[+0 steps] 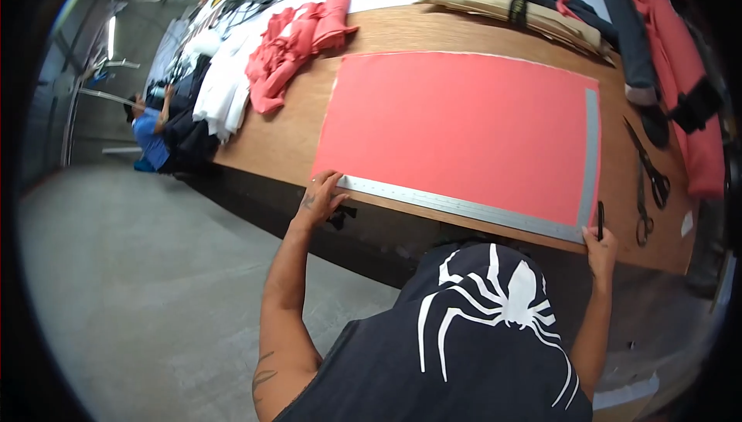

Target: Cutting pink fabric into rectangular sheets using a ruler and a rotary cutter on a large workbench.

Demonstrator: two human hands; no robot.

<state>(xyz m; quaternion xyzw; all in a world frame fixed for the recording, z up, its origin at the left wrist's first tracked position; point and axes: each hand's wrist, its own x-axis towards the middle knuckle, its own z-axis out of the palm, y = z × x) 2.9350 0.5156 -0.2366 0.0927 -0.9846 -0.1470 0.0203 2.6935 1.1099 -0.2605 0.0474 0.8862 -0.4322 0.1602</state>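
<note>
Coral-red fabric (458, 132) lies flat on a wooden table (400, 28). A metal L-square ruler (464, 207) rests along its near edge, and its short arm runs up the fabric's right side. My left hand (322, 196) grips the ruler's left end, fingers on top and thumb at the table's edge. At the ruler's corner, my right hand (601, 245) pinches the metal and also holds a black pen or marker (601, 220) upright.
Two pairs of dark-handled scissors (655, 178) lie at the right. Bunched coral fabric (295, 39), white cloth (223, 86) and a brown paper bundle (516, 13) are behind. Fabric rolls (632, 28) line the right side. A person in blue (152, 135) sits at far left; another is at the top left.
</note>
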